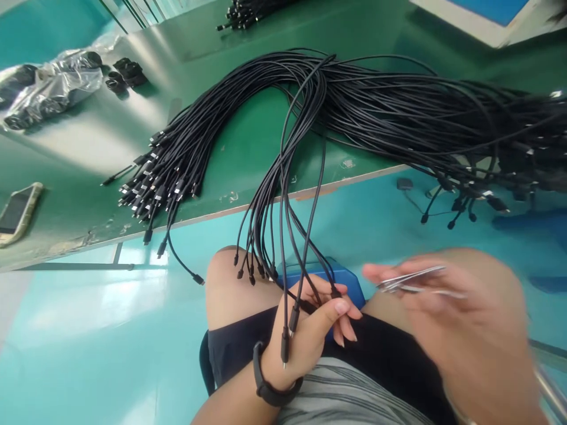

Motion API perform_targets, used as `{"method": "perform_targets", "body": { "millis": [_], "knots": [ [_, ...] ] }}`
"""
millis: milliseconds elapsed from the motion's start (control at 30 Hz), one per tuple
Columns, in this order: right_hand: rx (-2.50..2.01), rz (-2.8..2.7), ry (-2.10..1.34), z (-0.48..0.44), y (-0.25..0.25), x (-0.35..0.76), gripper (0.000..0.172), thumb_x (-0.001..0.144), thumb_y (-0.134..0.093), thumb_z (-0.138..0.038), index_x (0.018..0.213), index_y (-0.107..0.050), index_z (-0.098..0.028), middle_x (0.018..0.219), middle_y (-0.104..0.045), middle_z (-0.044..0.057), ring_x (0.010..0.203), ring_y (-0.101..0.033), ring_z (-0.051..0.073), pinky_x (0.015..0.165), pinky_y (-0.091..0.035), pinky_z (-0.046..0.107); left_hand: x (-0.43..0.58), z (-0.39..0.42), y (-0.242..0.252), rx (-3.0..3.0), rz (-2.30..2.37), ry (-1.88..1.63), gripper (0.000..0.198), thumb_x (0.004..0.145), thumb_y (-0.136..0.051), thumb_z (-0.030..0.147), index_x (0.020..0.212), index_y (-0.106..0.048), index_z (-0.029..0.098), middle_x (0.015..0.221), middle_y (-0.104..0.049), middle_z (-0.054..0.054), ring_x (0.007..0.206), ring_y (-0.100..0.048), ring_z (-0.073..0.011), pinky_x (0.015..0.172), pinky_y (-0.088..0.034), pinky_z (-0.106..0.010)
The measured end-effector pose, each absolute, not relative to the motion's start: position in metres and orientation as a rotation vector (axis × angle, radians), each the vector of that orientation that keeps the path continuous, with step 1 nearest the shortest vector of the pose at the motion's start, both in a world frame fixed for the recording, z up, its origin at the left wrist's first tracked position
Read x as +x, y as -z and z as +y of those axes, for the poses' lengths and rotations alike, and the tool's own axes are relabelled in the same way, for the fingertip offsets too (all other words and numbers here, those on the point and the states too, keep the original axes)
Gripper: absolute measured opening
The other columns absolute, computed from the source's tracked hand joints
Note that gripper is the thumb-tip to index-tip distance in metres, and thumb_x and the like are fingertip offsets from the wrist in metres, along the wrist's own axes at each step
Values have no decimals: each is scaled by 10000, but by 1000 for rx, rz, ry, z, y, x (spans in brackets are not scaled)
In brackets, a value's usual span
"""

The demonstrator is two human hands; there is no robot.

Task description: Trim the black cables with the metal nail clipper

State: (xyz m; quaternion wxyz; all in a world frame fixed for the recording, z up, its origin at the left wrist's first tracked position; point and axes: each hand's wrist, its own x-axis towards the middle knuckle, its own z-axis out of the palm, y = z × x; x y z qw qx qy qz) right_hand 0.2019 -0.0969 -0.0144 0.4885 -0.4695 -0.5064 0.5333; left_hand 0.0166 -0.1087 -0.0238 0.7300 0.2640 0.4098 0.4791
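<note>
- A seated person's left hand [310, 330], fingers curled in above the lap, grips a few of the hanging cables [283, 224]. Their plug ends dangle past the palm toward a black wristband [266, 383].
- The right hand [465, 336], blurred, is pinched closed on thin silvery strips [411, 278]. The strips point left, their tips near the left hand's fingertips but apart from them.
- The hanging cables run long and nearly upright, dropping from the table edge to the left hand, the nearer of the two hands. Other loose ends hang free just above the left knee.
- On the green table [248, 147] the main cable bundle [376, 106] arcs across. One end fans out in a cluster of connectors [155, 183] at left, and the other spills over the edge at right.
- A phone [18, 212] lies at the table's left edge and plastic bags [53, 88] sit at its far left corner. A blue object [343, 274] shows between the knees, above a teal floor [110, 330].
</note>
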Motion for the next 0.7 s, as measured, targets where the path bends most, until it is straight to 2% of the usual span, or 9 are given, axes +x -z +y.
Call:
{"method": "perform_targets", "body": {
  "millis": [67, 133, 300, 567, 700],
  "knots": [
    [-1003, -1011, -1532, -104, 15, 178, 158, 911, -579, -301, 1048, -650, -334, 1046, -745, 45, 877, -724, 286, 704, -629, 454, 15, -108, 21, 615, 951, -1044, 138, 866, -680, 264, 847, -617, 142, 711, -716, -29, 512, -626, -87, 462, -466, -165],
    [-929, -845, -1653, -103, 17, 163, 140, 908, -597, -314, 1033, -658, -318, 1044, -741, 44, 805, -722, 258, 640, -639, 435, 13, -109, 20, 638, 982, -1026, 158, 862, -682, 281, 808, -626, 144, 686, -702, -24, 511, -612, -86, 475, -466, -174],
    [-881, -710, -1710, -95, 16, 152, 98, 906, -613, -276, 992, -659, -279, 985, -730, 43, 659, -704, 199, 518, -640, 352, 11, -109, 19, 646, 1016, -993, 166, 847, -693, 299, 797, -671, 143, 675, -689, -24, 508, -591, -84, 490, -472, -185],
    [-844, -768, -1758, -96, 15, 154, 120, 933, -584, -253, 1028, -649, -290, 904, -721, 22, 632, -693, 170, 562, -626, 324, 11, -108, 20, 597, 1030, -978, 147, 821, -721, 268, 792, -666, 134, 681, -699, -25, 497, -599, -77, 487, -483, -175],
    [-781, -748, -1882, -91, 15, 157, 134, 927, -597, -287, 1057, -629, -292, 949, -720, 41, 673, -700, 191, 564, -611, 342, 12, -104, 27, 475, 889, -956, 195, 788, -759, 275, 814, -629, 131, 666, -716, -30, 471, -632, -94, 444, -489, -161]
  ]
}}
